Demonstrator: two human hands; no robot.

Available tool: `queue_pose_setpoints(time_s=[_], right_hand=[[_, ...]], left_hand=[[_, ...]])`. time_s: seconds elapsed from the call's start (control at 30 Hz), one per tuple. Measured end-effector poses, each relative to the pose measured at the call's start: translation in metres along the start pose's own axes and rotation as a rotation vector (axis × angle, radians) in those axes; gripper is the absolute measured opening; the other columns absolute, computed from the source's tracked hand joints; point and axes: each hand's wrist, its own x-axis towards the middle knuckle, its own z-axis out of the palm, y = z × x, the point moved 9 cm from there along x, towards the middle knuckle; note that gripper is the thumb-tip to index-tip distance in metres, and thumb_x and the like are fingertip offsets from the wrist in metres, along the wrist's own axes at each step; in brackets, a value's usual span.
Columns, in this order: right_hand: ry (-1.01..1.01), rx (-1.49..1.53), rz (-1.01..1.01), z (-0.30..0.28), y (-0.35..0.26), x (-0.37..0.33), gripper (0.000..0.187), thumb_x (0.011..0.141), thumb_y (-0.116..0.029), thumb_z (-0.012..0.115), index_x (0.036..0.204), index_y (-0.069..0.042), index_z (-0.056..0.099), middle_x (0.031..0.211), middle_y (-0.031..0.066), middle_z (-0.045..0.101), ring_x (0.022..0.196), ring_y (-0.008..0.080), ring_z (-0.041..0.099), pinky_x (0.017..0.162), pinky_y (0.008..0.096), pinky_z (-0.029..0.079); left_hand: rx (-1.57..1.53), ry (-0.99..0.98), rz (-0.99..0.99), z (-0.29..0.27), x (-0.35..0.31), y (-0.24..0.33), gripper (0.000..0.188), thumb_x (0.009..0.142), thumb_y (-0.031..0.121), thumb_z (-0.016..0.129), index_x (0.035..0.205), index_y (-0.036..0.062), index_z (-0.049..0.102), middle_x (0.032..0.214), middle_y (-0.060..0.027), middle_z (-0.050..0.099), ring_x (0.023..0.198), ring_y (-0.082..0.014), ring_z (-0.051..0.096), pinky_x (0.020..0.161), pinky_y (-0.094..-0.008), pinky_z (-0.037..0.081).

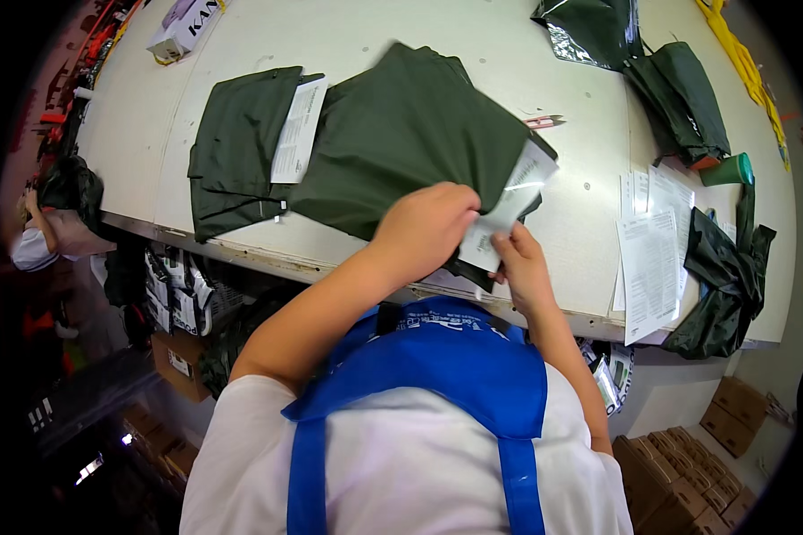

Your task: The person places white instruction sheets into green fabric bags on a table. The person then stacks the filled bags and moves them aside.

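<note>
A folded dark green garment (401,134) lies on the table in front of me. My left hand (430,223) is closed on the garment's near right edge, its fingertips mostly hidden. Along that edge runs a white printed paper slip (525,183), partly glossy. My right hand (524,267) pinches the slip's near end between thumb and fingers. Left of it is another folded dark green garment (241,143), with a white printed leaflet (300,134) lying along its right side.
Small pink-handled snips (544,121) lie beyond the slip. At right are loose printed sheets (649,276), dark green bundles (682,102) and a green roll (727,169). A white box (183,31) sits far left. Cardboard boxes (687,473) stand below the table (571,303). Another person (49,232) is at far left.
</note>
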Motion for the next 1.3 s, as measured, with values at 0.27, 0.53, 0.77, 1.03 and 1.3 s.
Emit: queue_pose_setpoints(time_s=[0.27, 0.53, 0.77, 1.03, 1.3], right_hand=[[-0.075, -0.184, -0.39, 0.028, -0.064, 0.035, 0.04, 0.095, -0.019, 0.055, 0.13, -0.004, 0.045, 0.105, 0.0066, 0.063, 0.083, 0.0126, 0.059, 0.071, 0.0252, 0.048], [1.709, -0.678, 0.581, -0.42, 0.104, -0.168, 0.113, 0.054, -0.065, 0.079, 0.131, 0.006, 0.037, 0.133, 0.0285, 0.04, 0.117, 0.0481, 0.045, 0.095, 0.0501, 0.044], [1.457, 0.17, 0.036, -0.483, 0.232, -0.211, 0.032, 0.073, -0.02, 0.08, 0.08, 0.005, 0.062, 0.064, 0.008, 0.06, 0.059, 0.0193, 0.058, 0.044, 0.0298, 0.043], [1.527, 0.159, 0.149, -0.439, 0.196, -0.205, 0.024, 0.077, -0.02, 0.077, 0.07, -0.002, 0.063, 0.058, 0.0049, 0.055, 0.042, 0.0141, 0.044, 0.04, 0.0278, 0.033], [1.14, 0.245, -0.504, -0.311, -0.003, -0.192, 0.014, 0.093, -0.014, 0.055, 0.097, -0.002, 0.061, 0.077, 0.002, 0.063, 0.054, 0.0045, 0.051, 0.042, 0.0189, 0.036]], left_hand=[[0.711, 0.337, -0.253, -0.165, -0.016, -0.132, 0.017, 0.087, 0.01, 0.061, 0.103, 0.0034, 0.061, 0.093, -0.0148, 0.063, 0.082, -0.033, 0.061, 0.071, -0.0383, 0.05], [0.352, -0.12, -0.149, 0.017, -0.026, -0.134, 0.041, 0.077, 0.018, 0.07, 0.115, 0.0068, 0.058, 0.112, -0.0137, 0.059, 0.106, -0.0327, 0.054, 0.09, -0.0408, 0.044], [0.409, -0.225, -0.166, 0.066, -0.012, -0.148, 0.03, 0.077, 0.014, 0.069, 0.106, 0.0075, 0.062, 0.104, -0.0108, 0.06, 0.098, -0.0326, 0.056, 0.083, -0.0407, 0.047], [0.325, -0.274, -0.18, 0.072, 0.003, -0.144, 0.032, 0.083, 0.001, 0.054, 0.113, 0.0113, 0.057, 0.096, -0.0119, 0.058, 0.087, -0.0337, 0.059, 0.077, -0.0422, 0.048], [0.272, -0.3, -0.116, 0.071, 0.008, -0.08, 0.017, 0.08, 0.005, 0.06, 0.097, 0.0051, 0.061, 0.096, -0.0125, 0.054, 0.084, -0.0341, 0.059, 0.073, -0.041, 0.05]])
